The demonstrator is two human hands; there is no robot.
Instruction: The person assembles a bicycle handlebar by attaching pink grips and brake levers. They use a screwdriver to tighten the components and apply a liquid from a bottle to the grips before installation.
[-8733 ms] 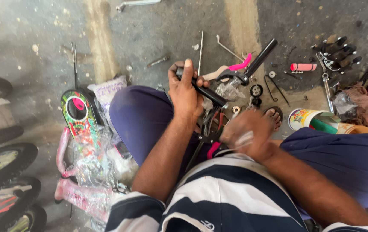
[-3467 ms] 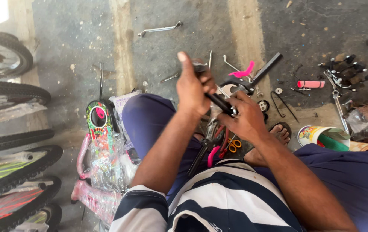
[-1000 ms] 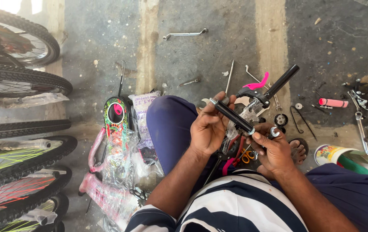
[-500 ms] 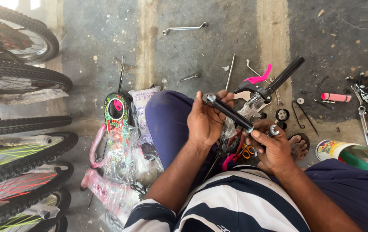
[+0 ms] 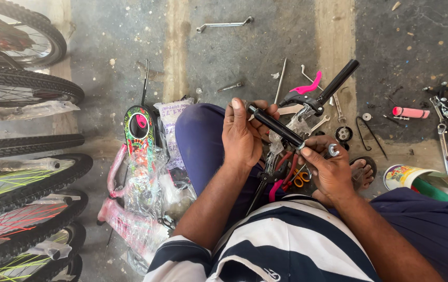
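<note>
My left hand (image 5: 242,134) is wrapped around the upper end of a black handlebar grip (image 5: 278,127) on a small bicycle handlebar held over my lap. My right hand (image 5: 329,172) pinches the bar at the grip's lower end, next to a silver ring-shaped fitting (image 5: 333,150). The other black grip (image 5: 339,81) points up and right, with a pink brake lever (image 5: 308,86) beside it. Clear plastic wrap (image 5: 297,125) clings to the handlebar's middle. Red and orange cables (image 5: 293,175) hang below the bar.
Several bicycle wheels (image 5: 22,94) line the left edge. A plastic-wrapped pink bicycle frame with a colourful chain guard (image 5: 139,133) lies left of my knee. Spanners (image 5: 224,24), a pink grip (image 5: 411,112), a paper cup (image 5: 409,177) and small parts lie on the concrete floor.
My left hand has slid up to the outer end of the black grip. My right hand has stayed at the grip's lower end. The handlebar has kept nearly the same position.
</note>
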